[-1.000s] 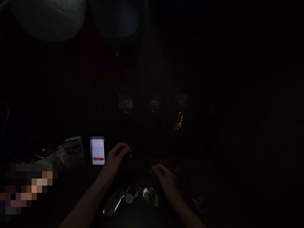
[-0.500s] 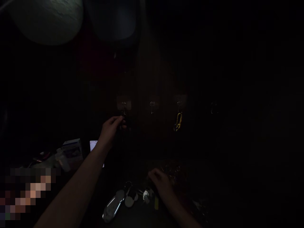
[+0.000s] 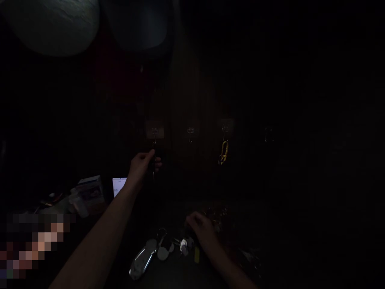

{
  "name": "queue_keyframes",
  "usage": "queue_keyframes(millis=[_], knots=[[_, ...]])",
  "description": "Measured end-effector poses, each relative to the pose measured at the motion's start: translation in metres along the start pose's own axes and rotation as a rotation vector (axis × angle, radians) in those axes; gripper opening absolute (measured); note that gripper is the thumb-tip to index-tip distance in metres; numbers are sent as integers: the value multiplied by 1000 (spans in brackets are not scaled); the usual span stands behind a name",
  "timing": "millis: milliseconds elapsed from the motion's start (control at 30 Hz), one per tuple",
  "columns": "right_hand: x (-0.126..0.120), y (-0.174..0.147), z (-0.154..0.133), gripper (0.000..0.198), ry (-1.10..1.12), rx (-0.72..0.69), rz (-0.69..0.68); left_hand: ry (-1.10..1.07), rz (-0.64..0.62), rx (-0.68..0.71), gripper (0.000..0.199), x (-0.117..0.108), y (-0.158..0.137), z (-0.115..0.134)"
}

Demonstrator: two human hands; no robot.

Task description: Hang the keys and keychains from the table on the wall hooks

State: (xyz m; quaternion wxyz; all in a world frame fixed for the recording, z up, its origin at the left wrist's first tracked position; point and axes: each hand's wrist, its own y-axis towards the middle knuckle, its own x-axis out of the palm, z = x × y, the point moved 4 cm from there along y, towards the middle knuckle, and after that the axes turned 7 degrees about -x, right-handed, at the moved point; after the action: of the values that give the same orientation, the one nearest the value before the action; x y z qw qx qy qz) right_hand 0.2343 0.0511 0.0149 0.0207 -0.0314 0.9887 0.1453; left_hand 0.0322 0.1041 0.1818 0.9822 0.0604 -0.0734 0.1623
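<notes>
My left hand (image 3: 143,162) is closed in a pinch just below the leftmost wall hook (image 3: 154,132). It holds a small dark item, and a thin shiny strip hangs down below the fingers. Too little light falls there to tell what it is. Low over the surface, my right hand (image 3: 202,225) has its fingers curled together; whatever they hold, if anything, is hidden. Beside it lie a bunch of keys (image 3: 184,245) with a pale ornament, a yellow tag (image 3: 196,254), a pale round keychain (image 3: 163,253) and a long glossy-edged item (image 3: 142,261).
A yellow cord loop (image 3: 224,151) hangs from the third hook (image 3: 225,129). The second hook (image 3: 190,131) is between them. A lit phone screen (image 3: 118,185), a box (image 3: 90,190) and a white bottle (image 3: 78,202) stand left. Caps (image 3: 57,30) hang above.
My left hand has lowered slightly from the hook, and the thin shiny strip now shows beneath it. My right hand stays nearly in place. The view has shifted a little.
</notes>
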Motion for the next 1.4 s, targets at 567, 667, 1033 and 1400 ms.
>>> queue_keyframes(millis=[567, 667, 1033, 1400], knots=[[2, -2, 5, 30, -16, 10, -23, 177, -28, 11, 37, -30, -27, -56], [2, -2, 5, 30, -25, 0, -23, 220, -35, -17, 37, -39, -34, -67], [1, -3, -1, 30, -129, -29, -56, 354, -15, -128, 31, -69, -62, -98], [-9, 2, -1, 33, -186, -29, 23, 552, -189, -47, 22, -67, -77, -125]])
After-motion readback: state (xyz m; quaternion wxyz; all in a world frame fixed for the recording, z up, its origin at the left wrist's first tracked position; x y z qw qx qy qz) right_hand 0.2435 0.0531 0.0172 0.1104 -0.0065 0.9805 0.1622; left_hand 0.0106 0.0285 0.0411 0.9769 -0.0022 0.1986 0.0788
